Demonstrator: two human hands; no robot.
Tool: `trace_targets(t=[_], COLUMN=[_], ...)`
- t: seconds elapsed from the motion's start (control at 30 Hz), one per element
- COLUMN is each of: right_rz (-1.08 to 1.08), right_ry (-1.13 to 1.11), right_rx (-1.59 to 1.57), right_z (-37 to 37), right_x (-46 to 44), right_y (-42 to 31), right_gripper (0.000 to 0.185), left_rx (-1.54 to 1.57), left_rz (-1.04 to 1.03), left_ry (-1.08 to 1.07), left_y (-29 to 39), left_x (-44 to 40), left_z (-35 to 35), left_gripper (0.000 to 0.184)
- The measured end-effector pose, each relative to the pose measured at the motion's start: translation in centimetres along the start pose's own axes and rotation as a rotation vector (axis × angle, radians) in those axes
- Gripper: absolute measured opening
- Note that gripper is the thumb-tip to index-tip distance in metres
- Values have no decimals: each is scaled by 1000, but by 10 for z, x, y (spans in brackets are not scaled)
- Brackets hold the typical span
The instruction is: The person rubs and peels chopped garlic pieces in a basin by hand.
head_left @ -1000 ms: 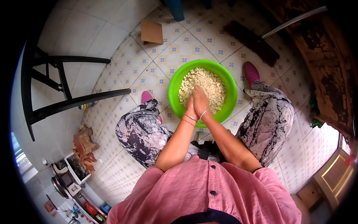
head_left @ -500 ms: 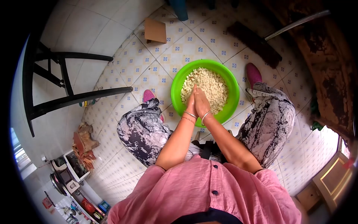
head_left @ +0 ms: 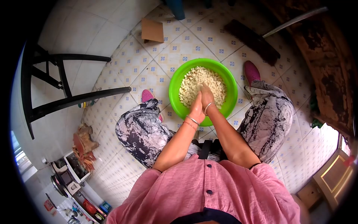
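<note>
A bright green plastic basin [head_left: 233,100] sits on the floor between my feet. Small pale, crumbly pieces [head_left: 214,76] fill its bottom; their exact kind is unclear. My left hand [head_left: 197,108] and my right hand [head_left: 207,97] are pressed palm to palm over the near part of the basin, fingers straight and close together. The right hand reaches a little farther forward than the left. Whatever may lie between the palms is hidden. Each wrist wears a silver bangle.
A black-legged stand [head_left: 85,96] juts in from the left wall. A piece of cardboard [head_left: 152,30] lies beyond the basin. A dark-bristled broom [head_left: 253,43] rests at the far right, near a worn brown wooden piece of furniture [head_left: 324,71]. My pink shoes flank the basin.
My left hand has slid back toward me against the right palm, while my right hand now lies farther forward than the left. The view has shifted slightly; the basin stays put.
</note>
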State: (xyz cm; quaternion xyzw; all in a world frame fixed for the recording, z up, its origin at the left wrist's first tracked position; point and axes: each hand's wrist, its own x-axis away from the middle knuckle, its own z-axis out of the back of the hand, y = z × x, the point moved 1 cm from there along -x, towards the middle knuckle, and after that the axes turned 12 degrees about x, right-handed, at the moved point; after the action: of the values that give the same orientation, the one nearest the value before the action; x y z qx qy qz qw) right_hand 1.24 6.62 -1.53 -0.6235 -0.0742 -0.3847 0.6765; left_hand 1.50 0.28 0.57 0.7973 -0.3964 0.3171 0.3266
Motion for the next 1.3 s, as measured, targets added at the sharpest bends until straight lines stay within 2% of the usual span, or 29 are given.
trace_targets(t=[0.1,0.17,0.23,0.3,0.37,0.4,0.43,0.47,0.5,0.57,0.6,0.63,0.7,0.73,0.77,0.83,0.87,0.9,0.97,1.03,1.07,1.17,1.23,1.27,1.3], right_rz=[-45,34,84,135,186,183,162,145,147,6,-96,-96,10,-57,-55,208,322,323,224,122,73,41,-131,-175,-175], right_ry=[-134,-148,-64,23,101,96,94,94,94,20,6,11,61,-96,-101,-88,-89,-88,-54,-20,-5,41,-8,-42,-42], right_rx=[82,169,205,239,267,265,133,-2,-10,-89,-249,-249,-49,27,33,202,245,246,214,178,159,101,-254,-122,-123], right_z=[-5,-7,-10,-10,-13,-13,-11,-11,-11,-8,-12,-14,-18,-8,-11,-20,-28,-27,-21,-14,-12,-11,-9,-2,1], right_x=[7,23,25,25,26,18,3,-8,-12,-15,-24,-24,-23,-9,-1,12,14,13,12,10,8,-13,-25,-33,-29], right_y=[-8,-30,-29,-27,-23,-13,3,12,10,9,19,23,28,9,7,3,14,12,7,0,-3,7,11,13,8], right_gripper=[53,52,51,50,50,50,50,50,50,51,53,53,54,51,51,54,56,56,57,57,57,60,59,56,56], left_rx=[17,189,185,128,216,101,-18,-16,-24,-24,-30,-31,28,33,93,152,131,111,135,188,83,23,6,-28,-59], left_rz=[-90,59,-4,83,43,21,0,20,16,8,-31,-27,-7,-9,10,26,16,9,65,27,7,18,17,-43,-101], left_ry=[72,-112,-187,-165,-223,-69,88,75,76,36,81,78,83,83,69,48,-61,-168,-202,-121,94,26,20,-33,-86], left_y=[15,22,25,27,16,9,6,4,6,3,0,-3,-5,0,8,24,30,29,18,5,10,6,2,0,-1], left_x=[-4,-38,-40,-43,-21,-7,0,-5,-5,-2,2,-2,-12,-10,-7,-14,-28,-46,-62,-52,-19,-1,0,-2,-3], left_z=[0,37,37,41,15,-1,-6,0,0,-1,-7,-1,12,9,8,18,36,56,74,64,20,-4,4,9,12], left_gripper=[40,32,27,45,49,49,50,44,44,44,44,44,53,53,46,40,39,38,35,34,32,32,31,28,26])
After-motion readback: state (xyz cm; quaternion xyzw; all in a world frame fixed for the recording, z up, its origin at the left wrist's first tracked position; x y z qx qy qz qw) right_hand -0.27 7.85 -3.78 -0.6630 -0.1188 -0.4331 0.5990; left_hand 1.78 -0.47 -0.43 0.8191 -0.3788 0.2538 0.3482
